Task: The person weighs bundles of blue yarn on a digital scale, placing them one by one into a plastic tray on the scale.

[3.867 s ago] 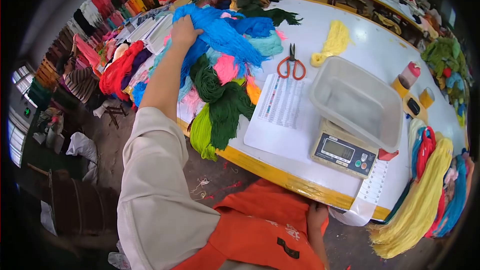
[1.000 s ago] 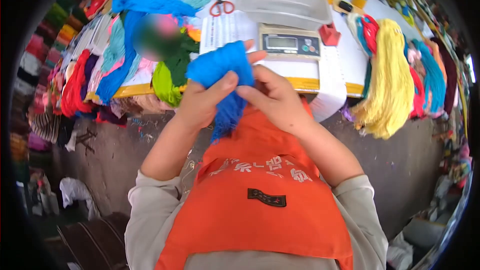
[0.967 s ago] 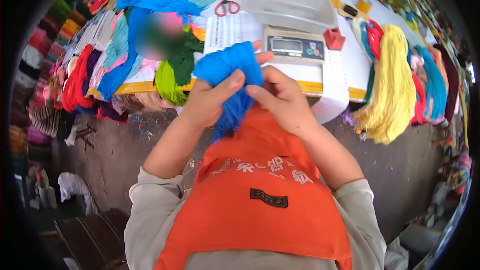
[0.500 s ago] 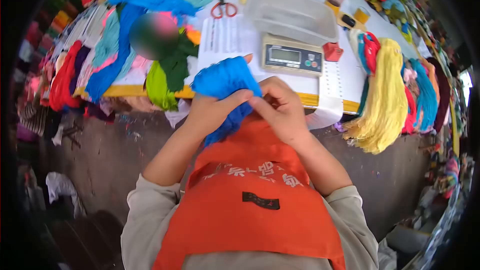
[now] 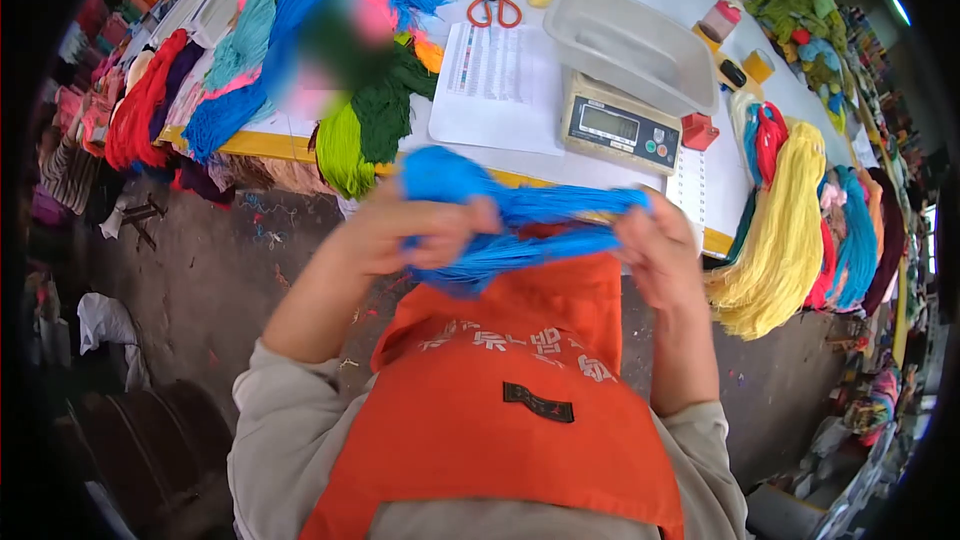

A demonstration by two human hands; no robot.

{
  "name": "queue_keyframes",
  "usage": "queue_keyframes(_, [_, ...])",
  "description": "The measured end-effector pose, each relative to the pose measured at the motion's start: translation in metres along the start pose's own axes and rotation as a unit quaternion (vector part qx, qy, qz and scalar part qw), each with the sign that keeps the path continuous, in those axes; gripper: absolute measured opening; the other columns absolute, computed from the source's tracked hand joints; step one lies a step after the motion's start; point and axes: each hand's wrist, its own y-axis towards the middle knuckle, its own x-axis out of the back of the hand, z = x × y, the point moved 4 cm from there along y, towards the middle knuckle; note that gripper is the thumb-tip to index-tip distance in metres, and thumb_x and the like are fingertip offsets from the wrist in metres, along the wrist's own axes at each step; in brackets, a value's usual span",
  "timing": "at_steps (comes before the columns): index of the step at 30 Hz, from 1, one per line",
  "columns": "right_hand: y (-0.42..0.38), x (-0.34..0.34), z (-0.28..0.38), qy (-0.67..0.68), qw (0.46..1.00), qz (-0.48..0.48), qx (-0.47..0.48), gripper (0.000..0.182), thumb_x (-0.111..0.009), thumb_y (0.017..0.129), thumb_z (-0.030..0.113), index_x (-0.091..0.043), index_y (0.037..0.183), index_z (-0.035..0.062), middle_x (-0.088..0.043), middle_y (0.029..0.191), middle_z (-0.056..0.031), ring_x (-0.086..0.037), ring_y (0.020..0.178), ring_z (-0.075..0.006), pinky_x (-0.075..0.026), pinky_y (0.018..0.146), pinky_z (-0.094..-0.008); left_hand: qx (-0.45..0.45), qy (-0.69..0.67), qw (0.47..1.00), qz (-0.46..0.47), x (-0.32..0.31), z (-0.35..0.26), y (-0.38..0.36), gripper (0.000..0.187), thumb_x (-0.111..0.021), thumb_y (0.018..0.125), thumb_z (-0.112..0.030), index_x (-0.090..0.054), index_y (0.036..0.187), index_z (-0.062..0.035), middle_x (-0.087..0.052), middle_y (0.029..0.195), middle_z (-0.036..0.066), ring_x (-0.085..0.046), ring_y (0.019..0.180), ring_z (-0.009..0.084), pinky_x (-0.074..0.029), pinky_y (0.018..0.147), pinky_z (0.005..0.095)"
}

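Note:
A skein of blue yarn (image 5: 540, 202) is stretched sideways between my two hands, in front of the table's edge and above the orange apron. My left hand (image 5: 425, 230) is closed round its bunched left end and is slightly blurred. At the right end, my right hand (image 5: 655, 245) pinches the looped strands. A gap shows between the upper and lower strands near my right hand. Beyond the yarn, a digital scale (image 5: 620, 128) with a clear plastic tray (image 5: 632, 45) on it stands on the table.
Red-handled scissors (image 5: 494, 10) lie behind a printed sheet (image 5: 497, 90). Blue, green and red yarn (image 5: 140, 105) covers the table's left side. Yellow yarn (image 5: 780, 230) hangs over the right edge. A red block (image 5: 699, 131) sits beside the scale.
My hands have moved apart, the right one going right, and the bundled blue yarn is now opened out between them. The view has shifted, showing the table items farther right.

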Motion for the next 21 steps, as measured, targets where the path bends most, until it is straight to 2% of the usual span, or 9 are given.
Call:
queue_keyframes(1, [-0.013, 0.019, 0.005, 0.035, 0.999, -0.018, 0.016, 0.019, -0.060, 0.098, 0.028, -0.058, 0.092, 0.0102, -0.042, 0.068, 0.0071, -0.033, 0.059, -0.0039, -0.025, 0.052, -0.0208, -0.030, -0.042, 0.999, -0.006, 0.021, -0.009, -0.023, 0.017, -0.055, 0.092, -0.018, -0.052, 0.080, -0.0066, -0.046, 0.065, -0.001, -0.036, 0.041, 0.0075, -0.028, 0.041, 0.0259])
queue_keyframes(3, [-0.040, 0.061, -0.002, 0.020, 0.994, -0.101, -0.021, 0.024, -0.059, 0.098, 0.032, -0.057, 0.085, 0.0119, -0.040, 0.067, 0.0080, -0.032, 0.058, -0.0033, -0.025, 0.051, -0.0212, -0.268, -0.123, 0.916, -0.272, 0.035, -0.060, -0.062, 0.022, -0.050, 0.100, -0.027, -0.048, 0.084, -0.0111, -0.036, 0.063, -0.003, -0.034, 0.046, 0.0064, -0.029, 0.046, 0.0222])
queue_keyframes(4, [-0.054, 0.085, -0.011, -0.019, 0.987, -0.150, -0.053, 0.026, -0.059, 0.098, 0.033, -0.056, 0.082, 0.0130, -0.039, 0.065, 0.0084, -0.031, 0.056, -0.0031, -0.024, 0.050, -0.0213, -0.284, -0.152, 0.940, -0.109, 0.044, -0.088, -0.076, 0.022, -0.042, 0.105, -0.026, -0.048, 0.091, -0.0096, -0.037, 0.065, -0.002, -0.035, 0.049, 0.0071, -0.031, 0.048, 0.0232])
queue_keyframes(12, [-0.180, 0.261, -0.064, -0.227, 0.838, -0.468, -0.166, 0.025, -0.054, 0.100, 0.034, -0.063, 0.088, 0.0133, -0.038, 0.063, 0.0088, -0.031, 0.052, -0.0026, -0.022, 0.046, -0.0215, -0.355, -0.090, 0.895, -0.257, 0.221, -0.185, -0.235, 0.024, -0.044, 0.104, -0.020, -0.052, 0.095, 0.0003, -0.033, 0.063, -0.003, -0.029, 0.049, 0.0073, -0.029, 0.047, 0.0231])
queue_keyframes(15, [-0.209, 0.304, -0.080, -0.348, 0.789, -0.453, -0.226, 0.032, -0.055, 0.099, 0.035, -0.065, 0.087, 0.0074, -0.049, 0.064, 0.0030, -0.042, 0.052, -0.0095, -0.032, 0.048, -0.0265, -0.362, -0.049, 0.834, -0.413, 0.278, -0.207, -0.272, 0.023, -0.046, 0.103, -0.020, -0.054, 0.094, -0.0002, -0.032, 0.063, -0.004, -0.028, 0.048, 0.0075, -0.028, 0.047, 0.0232])
queue_keyframes(17, [-0.245, 0.358, -0.099, -0.426, 0.734, -0.501, -0.170, 0.036, -0.055, 0.098, 0.036, -0.065, 0.087, 0.0034, -0.055, 0.068, -0.0021, -0.048, 0.056, -0.0149, -0.038, 0.053, -0.0309, -0.408, 0.116, 0.650, -0.630, 0.309, -0.223, -0.307, 0.019, -0.050, 0.102, -0.019, -0.056, 0.095, -0.0027, -0.030, 0.063, -0.005, -0.030, 0.051, 0.0082, -0.028, 0.050, 0.0237])
queue_keyframes(18, [-0.266, 0.382, -0.099, -0.499, 0.670, -0.539, -0.111, 0.041, -0.054, 0.098, 0.037, -0.065, 0.087, -0.0006, -0.061, 0.071, -0.0071, -0.054, 0.061, -0.0204, -0.044, 0.059, -0.0354, -0.432, 0.107, 0.650, -0.616, 0.351, -0.231, -0.350, 0.017, -0.051, 0.101, -0.019, -0.056, 0.097, -0.0039, -0.032, 0.063, -0.005, -0.031, 0.052, 0.0087, -0.028, 0.051, 0.0245])
queue_keyframes(19, [-0.288, 0.402, -0.105, -0.487, 0.650, -0.548, -0.202, 0.044, -0.052, 0.097, 0.038, -0.065, 0.089, -0.0041, -0.067, 0.082, -0.0155, -0.063, 0.075, -0.0283, -0.048, 0.072, -0.0412, -0.459, 0.097, 0.647, -0.602, 0.390, -0.237, -0.393, 0.015, -0.052, 0.100, -0.019, -0.057, 0.098, -0.0051, -0.034, 0.064, -0.005, -0.033, 0.054, 0.0093, -0.028, 0.052, 0.0254])
queue_keyframes(21, [-0.283, 0.375, -0.102, -0.579, 0.612, -0.470, -0.264, 0.044, -0.050, 0.098, 0.038, -0.067, 0.089, -0.0011, -0.068, 0.085, -0.0165, -0.065, 0.080, -0.0305, -0.048, 0.073, -0.0428, -0.459, 0.081, 0.637, -0.614, 0.398, -0.226, -0.410, 0.013, -0.051, 0.099, -0.018, -0.057, 0.100, -0.0063, -0.040, 0.068, -0.004, -0.037, 0.057, 0.0100, -0.030, 0.054, 0.0260])
